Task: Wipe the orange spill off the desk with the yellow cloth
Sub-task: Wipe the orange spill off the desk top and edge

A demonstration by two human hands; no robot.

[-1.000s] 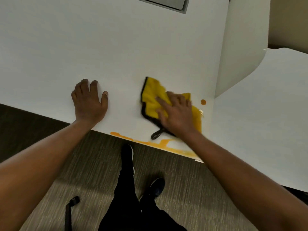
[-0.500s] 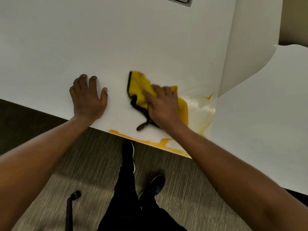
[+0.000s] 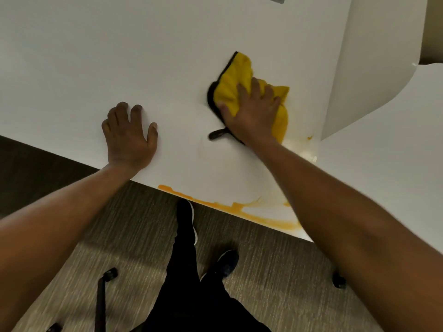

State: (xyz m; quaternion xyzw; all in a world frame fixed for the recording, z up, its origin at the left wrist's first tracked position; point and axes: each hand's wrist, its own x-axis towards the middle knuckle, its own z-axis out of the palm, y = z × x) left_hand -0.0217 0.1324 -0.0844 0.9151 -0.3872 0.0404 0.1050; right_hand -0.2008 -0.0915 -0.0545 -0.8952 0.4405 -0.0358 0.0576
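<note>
Pressing: right hand (image 3: 251, 116), fingers spread flat atop cloth (image 3: 236, 75). Cloth likely soft, light, bunches easily; best pinned under palm. Spill (image 3: 236, 207) behind wrist, along desk (image 3: 119, 56) edge. Left hand (image 3: 129, 140) flat, fingers apart.

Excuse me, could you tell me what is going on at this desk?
A person is wiping an orange spill off a white desk. The right hand presses a yellow cloth flat on the desk, fingers spread over it. The left hand rests flat on the desk beside it, holding nothing. The cloth sits away from the near edge, where the spill runs in a long streak not yet wiped. A small orange spot shows near the right corner.
</note>
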